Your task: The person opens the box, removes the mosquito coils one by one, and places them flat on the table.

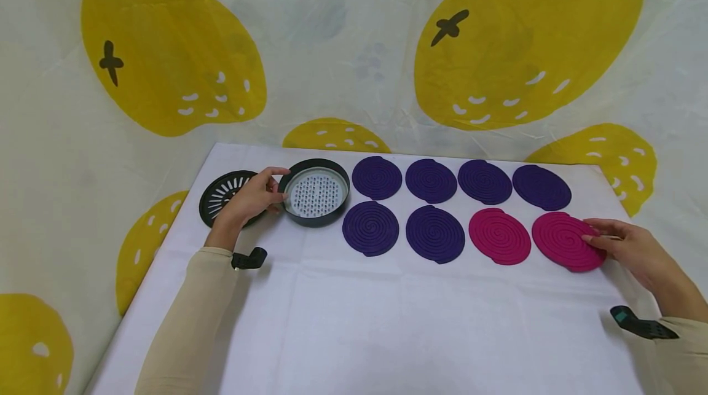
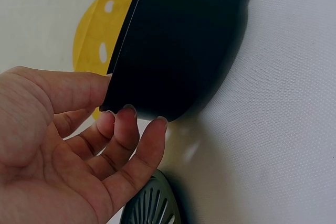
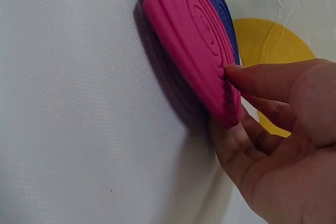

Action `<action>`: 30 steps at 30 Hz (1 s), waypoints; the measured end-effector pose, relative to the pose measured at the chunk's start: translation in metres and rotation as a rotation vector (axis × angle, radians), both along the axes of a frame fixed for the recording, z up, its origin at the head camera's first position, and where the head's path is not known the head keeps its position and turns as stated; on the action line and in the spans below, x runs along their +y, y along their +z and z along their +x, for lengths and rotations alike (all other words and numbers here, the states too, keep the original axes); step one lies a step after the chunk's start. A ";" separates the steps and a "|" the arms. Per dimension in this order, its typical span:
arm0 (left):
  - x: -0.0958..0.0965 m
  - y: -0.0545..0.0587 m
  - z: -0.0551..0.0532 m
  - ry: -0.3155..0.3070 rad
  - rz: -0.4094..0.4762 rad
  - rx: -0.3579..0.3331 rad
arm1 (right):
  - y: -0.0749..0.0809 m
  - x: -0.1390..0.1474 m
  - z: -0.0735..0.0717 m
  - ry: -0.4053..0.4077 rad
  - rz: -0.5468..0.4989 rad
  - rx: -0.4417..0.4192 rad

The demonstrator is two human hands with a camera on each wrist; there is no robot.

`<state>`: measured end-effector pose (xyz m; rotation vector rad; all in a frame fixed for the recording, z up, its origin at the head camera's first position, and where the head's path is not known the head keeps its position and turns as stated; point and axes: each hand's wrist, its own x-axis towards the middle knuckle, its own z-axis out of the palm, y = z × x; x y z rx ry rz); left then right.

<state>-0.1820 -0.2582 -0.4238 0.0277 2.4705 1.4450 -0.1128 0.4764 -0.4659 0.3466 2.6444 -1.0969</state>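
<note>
My left hand (image 1: 254,195) pinches the left rim of a round black grater bowl (image 1: 293,215), whose pale perforated plate shows inside. In the left wrist view the thumb lies at the rim of the bowl (image 2: 178,40) with the fingers curled beside its dark wall. Over at the right end, my right hand (image 1: 636,250) grips the edge of a pink spiral coaster (image 1: 564,238). Its thumb rests on top of the coaster (image 3: 194,40) and the other fingers are underneath, the near edge raised off the cloth.
A second pink coaster (image 1: 500,236) lies left of the held one. Several purple spiral coasters (image 1: 377,178) are laid out in two rows. Partly behind the left hand sits a black slotted disc (image 1: 212,198). White cloth (image 1: 387,327) covers the table, against a lemon-print backdrop (image 1: 343,75).
</note>
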 end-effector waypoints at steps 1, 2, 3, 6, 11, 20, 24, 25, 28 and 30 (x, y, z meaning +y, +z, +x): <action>0.000 0.000 0.000 0.000 0.001 0.002 | 0.000 0.000 0.000 0.000 0.004 0.003; 0.000 0.000 0.000 -0.001 0.001 0.003 | 0.001 0.000 0.001 0.002 0.005 0.010; 0.000 0.001 0.000 -0.002 -0.001 0.005 | 0.002 0.000 0.001 0.002 0.006 0.014; 0.000 0.001 0.001 -0.002 0.004 0.009 | 0.004 0.000 0.001 0.007 -0.008 0.024; 0.000 0.001 0.000 -0.002 0.007 0.007 | 0.008 -0.001 0.002 0.005 -0.031 0.044; -0.002 0.001 0.000 -0.017 -0.014 0.007 | 0.016 -0.006 0.004 0.022 -0.034 0.079; -0.001 0.005 0.002 -0.025 -0.053 0.018 | 0.021 -0.007 0.003 0.054 0.043 0.069; -0.001 0.007 0.003 -0.025 -0.065 0.020 | 0.023 -0.008 0.003 0.059 0.062 0.066; -0.001 0.014 0.006 -0.033 -0.103 0.026 | 0.027 -0.010 0.005 0.071 0.100 0.067; 0.000 0.019 0.008 -0.045 -0.122 0.036 | 0.031 -0.014 0.007 0.065 0.115 0.075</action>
